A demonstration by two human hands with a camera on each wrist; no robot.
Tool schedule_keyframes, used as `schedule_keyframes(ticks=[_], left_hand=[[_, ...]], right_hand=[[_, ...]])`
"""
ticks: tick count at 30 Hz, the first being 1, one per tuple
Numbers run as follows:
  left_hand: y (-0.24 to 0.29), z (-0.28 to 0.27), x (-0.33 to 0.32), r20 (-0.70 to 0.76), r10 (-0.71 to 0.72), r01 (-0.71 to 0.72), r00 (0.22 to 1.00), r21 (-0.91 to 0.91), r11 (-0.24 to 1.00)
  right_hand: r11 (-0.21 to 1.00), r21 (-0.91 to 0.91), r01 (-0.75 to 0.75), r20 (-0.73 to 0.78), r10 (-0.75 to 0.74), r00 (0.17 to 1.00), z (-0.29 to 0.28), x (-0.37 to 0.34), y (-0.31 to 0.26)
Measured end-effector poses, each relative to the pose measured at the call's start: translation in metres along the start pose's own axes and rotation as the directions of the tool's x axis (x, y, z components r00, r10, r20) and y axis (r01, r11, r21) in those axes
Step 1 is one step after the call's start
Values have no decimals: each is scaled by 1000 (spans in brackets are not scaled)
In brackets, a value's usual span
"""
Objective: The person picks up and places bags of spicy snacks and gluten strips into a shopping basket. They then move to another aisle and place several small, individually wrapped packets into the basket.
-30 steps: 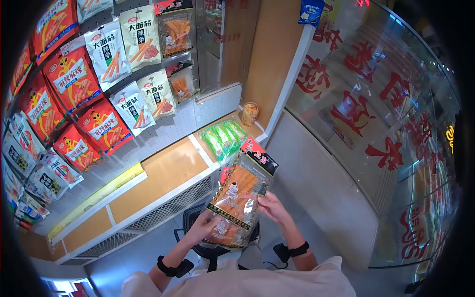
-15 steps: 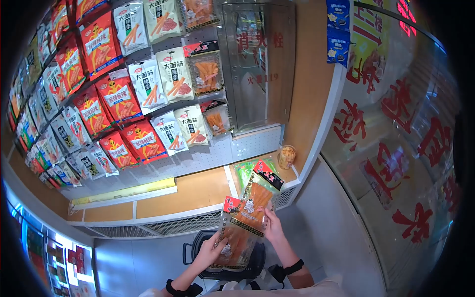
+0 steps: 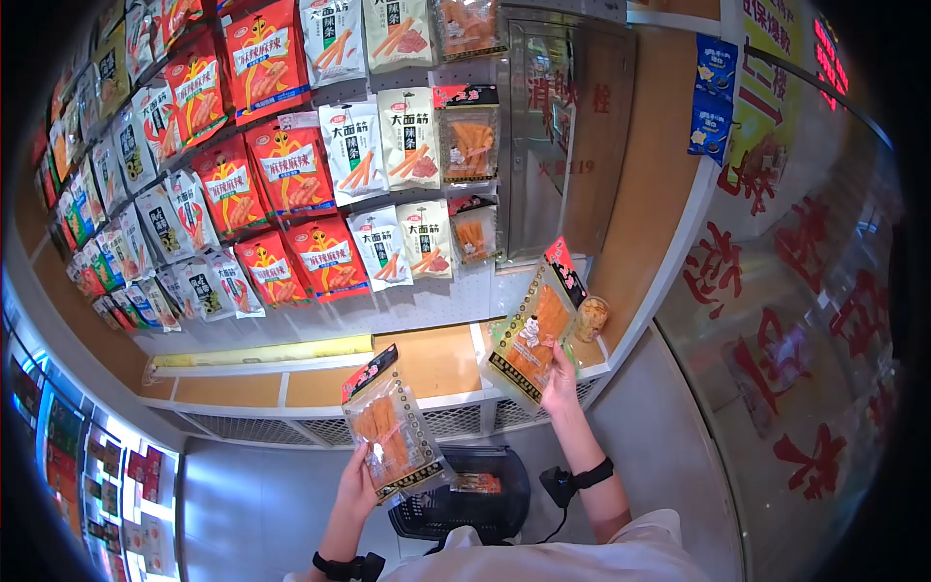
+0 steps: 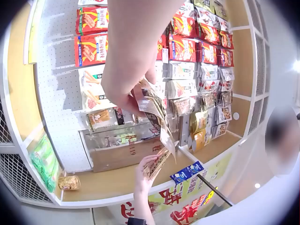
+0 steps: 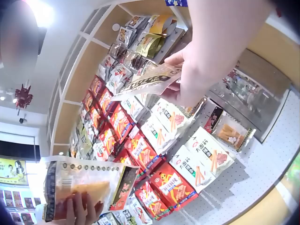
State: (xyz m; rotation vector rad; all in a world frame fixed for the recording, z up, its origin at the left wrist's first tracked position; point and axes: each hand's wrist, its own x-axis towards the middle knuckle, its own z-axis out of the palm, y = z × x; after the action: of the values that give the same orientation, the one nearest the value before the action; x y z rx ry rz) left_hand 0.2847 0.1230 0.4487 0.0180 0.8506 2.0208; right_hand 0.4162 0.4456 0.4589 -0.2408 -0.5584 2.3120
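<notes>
My left hand (image 3: pixel 357 487) grips the lower left edge of a clear bag of orange snack strips (image 3: pixel 386 436), tilted above the dark basket (image 3: pixel 514 504). Higher up and to the right, my right hand (image 3: pixel 560 384) pinches a second such bag (image 3: pixel 531 330) by its lower right side, in front of the shelf. Both bags have a black-and-red header and a patterned dark border. In the right wrist view, the left hand's fingers (image 5: pixel 79 208) lie across the face of their bag (image 5: pixel 101 180). Another orange snack pack (image 3: pixel 475 482) lies in the basket.
Rows of red snack bags (image 3: pixel 288 165) and white ones (image 3: pixel 351 145) hang on the pegboard ahead. Below runs a wooden ledge (image 3: pixel 436 359) with a rolled yellow sheet (image 3: pixel 262 352) and a tub of snacks (image 3: pixel 592 318). A glass panel (image 3: pixel 776 291) with red lettering stands at the right.
The two bags, overlapping before, are now apart, one in each hand. The left hand has moved left, the right hand up and right. The basket shows more, and the view has swung left.
</notes>
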Motion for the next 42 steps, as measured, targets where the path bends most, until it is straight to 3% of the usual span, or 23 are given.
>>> schedule_keyframes(ticks=[2, 4, 7, 8, 9, 11, 12, 15, 16, 19, 23, 27, 32, 36, 42], left_hand=[[6, -13, 5, 64, -32, 39, 997, -110, 993], [8, -35, 16, 24, 30, -29, 999, -22, 999], [17, -32, 16, 54, 79, -82, 995, 66, 994], [19, -35, 20, 66, 90, -95, 994, 70, 993], [22, -38, 24, 78, 103, -109, 992, 72, 991], [28, -42, 30, 70, 83, -86, 994, 40, 995], [29, -44, 31, 62, 70, -72, 996, 22, 997], [39, -62, 38, 83, -141, 146, 986, -52, 988], [40, -62, 43, 121, -121, 130, 985, -70, 989], [42, -66, 52, 187, -138, 155, 973, -80, 985], [44, -71, 58, 144, -151, 154, 978, -7, 988], [40, -76, 62, 103, -78, 81, 992, -22, 996], [32, -78, 63, 63, -47, 52, 997, -81, 995], [22, -86, 63, -45, -2, 3, 999, 27, 1000], [-12, -59, 52, -216, 151, -131, 965, 102, 986]], right_hand=[[999, -32, -13, 42, 14, 999, 6, 7, -3], [1000, 5, 6, 34, -7, 999, 15, 10, -3], [987, -157, -35, -44, 29, 999, 12, 4, 1], [974, -224, -37, 19, 42, 999, -9, 9, 0], [986, -166, -10, 10, 12, 1000, -1, 1, 0], [998, -55, 40, -13, -40, 999, 22, -18, -2], [990, -140, 22, -33, -27, 999, 22, -20, 0], [929, -367, -43, -119, -1, 993, 16, -29, 6], [948, -313, -65, -146, 19, 989, 11, -28, 8], [925, -378, -36, -182, -36, 983, 13, -29, 22], [864, -479, -156, -156, 91, 984, 35, -33, 29], [810, -556, -185, -231, 63, 971, 33, -8, 26], [717, -673, -181, -180, 79, 981, 43, 26, 25], [737, -639, -222, -137, 175, 975, 17, 78, 21], [691, -701, -174, -66, 180, 981, -7, 160, 18]])
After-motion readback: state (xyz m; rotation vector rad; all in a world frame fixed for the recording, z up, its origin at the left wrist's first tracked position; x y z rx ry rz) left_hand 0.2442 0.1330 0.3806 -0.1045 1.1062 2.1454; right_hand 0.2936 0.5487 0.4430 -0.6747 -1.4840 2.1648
